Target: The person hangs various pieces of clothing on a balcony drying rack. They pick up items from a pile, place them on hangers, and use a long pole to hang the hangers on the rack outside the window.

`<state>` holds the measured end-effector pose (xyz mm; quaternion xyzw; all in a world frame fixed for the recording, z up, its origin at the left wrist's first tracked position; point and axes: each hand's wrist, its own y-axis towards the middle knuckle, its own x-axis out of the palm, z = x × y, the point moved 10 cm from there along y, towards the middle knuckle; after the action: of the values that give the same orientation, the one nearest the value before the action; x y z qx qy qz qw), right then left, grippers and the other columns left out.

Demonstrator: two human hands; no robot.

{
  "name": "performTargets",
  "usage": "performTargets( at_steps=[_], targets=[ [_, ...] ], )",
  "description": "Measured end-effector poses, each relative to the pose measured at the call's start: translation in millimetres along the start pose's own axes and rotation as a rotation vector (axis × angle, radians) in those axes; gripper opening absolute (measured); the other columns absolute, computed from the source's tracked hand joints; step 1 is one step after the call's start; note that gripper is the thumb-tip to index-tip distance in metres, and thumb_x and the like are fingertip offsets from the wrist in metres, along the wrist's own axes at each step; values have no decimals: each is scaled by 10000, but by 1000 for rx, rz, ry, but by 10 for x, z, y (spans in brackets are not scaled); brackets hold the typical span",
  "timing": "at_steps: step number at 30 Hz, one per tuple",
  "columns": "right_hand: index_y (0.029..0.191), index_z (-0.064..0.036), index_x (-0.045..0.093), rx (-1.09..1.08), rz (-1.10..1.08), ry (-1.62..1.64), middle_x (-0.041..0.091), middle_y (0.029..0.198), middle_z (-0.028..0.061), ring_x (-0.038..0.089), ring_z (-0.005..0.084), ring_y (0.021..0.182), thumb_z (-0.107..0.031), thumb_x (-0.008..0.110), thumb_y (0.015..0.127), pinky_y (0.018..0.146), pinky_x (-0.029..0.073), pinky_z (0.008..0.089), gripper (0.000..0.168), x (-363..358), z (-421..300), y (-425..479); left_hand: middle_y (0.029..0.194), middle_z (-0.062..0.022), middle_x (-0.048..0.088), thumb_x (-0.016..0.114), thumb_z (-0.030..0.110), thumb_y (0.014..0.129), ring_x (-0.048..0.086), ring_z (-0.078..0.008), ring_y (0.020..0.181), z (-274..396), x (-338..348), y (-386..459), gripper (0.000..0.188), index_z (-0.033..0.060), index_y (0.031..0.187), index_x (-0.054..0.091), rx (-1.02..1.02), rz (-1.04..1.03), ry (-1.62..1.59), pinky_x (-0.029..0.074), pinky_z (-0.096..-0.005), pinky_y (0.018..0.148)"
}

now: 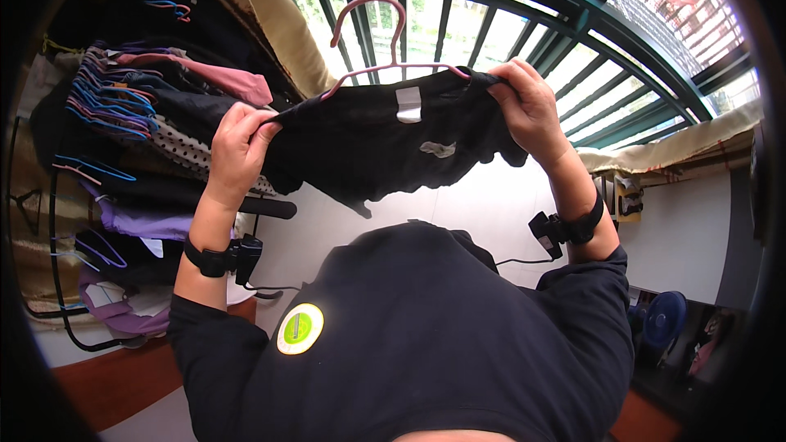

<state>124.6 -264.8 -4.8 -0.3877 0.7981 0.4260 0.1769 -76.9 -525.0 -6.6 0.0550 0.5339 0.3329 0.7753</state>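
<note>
A black garment [381,147] hangs stretched between my two hands, raised in front of the window. Its upper left corner is pinched by my left hand [239,150], between thumb and fingers. My right hand [527,104] grips the opposite upper corner the same way. Inside the neck opening sits a pink clothes hanger [394,43], its hook pointing up and its arms running into the garment. A white label [409,104] shows near the neckline, with a pale grey patch [438,149] lower down. The garment's lower edge hangs in uneven folds.
To the left, a clothes rack with a black metal frame [55,239] carries several garments on blue and pink hangers [110,104]. Green window bars [442,24] span the far side, with a beige curtain [288,24] beside them. At right are a white panel [681,233] and a blue fan [664,318].
</note>
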Motion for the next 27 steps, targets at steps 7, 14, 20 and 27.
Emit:
performTargets(
  at_steps=[7, 14, 20, 27],
  targets=[
    [863, -54, 579, 21, -54, -34, 535, 786, 105, 557, 296, 743, -82, 607, 816, 647, 442, 344, 62, 25, 133, -20, 917, -40, 565, 702, 290, 789, 553, -161, 831, 259, 26, 260, 330, 54, 1006, 622, 22, 77, -104, 427, -289, 739],
    [854, -57, 571, -50, -108, -43, 545, 791, 101, 561, 306, 753, -76, 613, 798, 635, 445, 365, 72, 241, 273, -111, 806, -8, 564, 536, 281, 938, 485, -61, 743, 751, 652, 678, 287, 0, 928, 595, -140, -380, -526, 402, -189, 702],
    [980, -91, 559, -73, -228, -437, 527, 904, 93, 530, 288, 875, -163, 656, 778, 771, 421, 384, 235, 280, 978, -254, 722, 16, 512, 491, 209, 964, 453, -62, 681, 510, 913, 796, 264, 12, 809, 575, -156, -379, -755, 384, -196, 640],
    [1218, -90, 514, -126, -266, -201, 549, 1145, 137, 515, 312, 1041, -288, 736, 706, 908, 387, 423, 593, 852, 555, -62, 688, -82, 539, 655, 207, 810, 548, -259, 644, 447, 1634, 943, 138, 92, 882, 681, 259, -367, -394, 449, -354, 593]
  ],
)
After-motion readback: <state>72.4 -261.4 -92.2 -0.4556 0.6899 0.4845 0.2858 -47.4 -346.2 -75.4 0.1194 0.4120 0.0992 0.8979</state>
